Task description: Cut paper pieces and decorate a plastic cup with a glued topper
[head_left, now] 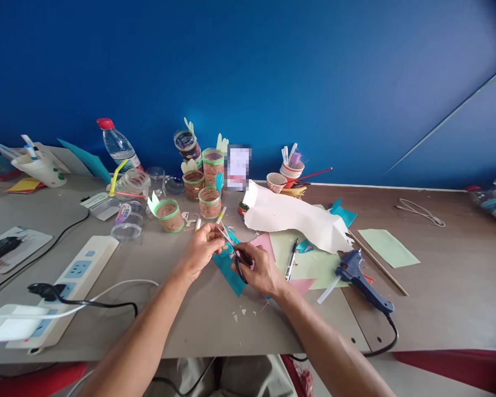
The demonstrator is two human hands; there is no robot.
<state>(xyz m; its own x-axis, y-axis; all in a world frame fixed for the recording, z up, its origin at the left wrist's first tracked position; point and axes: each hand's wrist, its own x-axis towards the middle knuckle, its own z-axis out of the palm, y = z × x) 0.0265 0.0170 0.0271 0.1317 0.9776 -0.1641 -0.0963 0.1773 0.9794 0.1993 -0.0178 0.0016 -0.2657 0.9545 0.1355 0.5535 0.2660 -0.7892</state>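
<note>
My right hand point(261, 268) is closed round the black handles of a pair of scissors point(240, 263), whose blades point up and left toward my left fingers. My left hand point(202, 248) is pinched just beside the blade tips; whatever lies between its fingers is too small to make out. Under the scissors lies a blue sheet of paper point(230, 274) with small scraps on it. Behind my left hand stand several brown cups with green rims, among them a low one point(169, 215) and another point(210, 203).
To the right lie crumpled white paper point(291, 212), a black-and-white pen point(291, 259), a blue glue gun point(361, 278) with its cord, and a wooden stick point(380, 264). A power strip point(95, 253) with cables occupies the left. Toward the wall stand a water bottle point(118, 143) and a paper cup point(276, 182).
</note>
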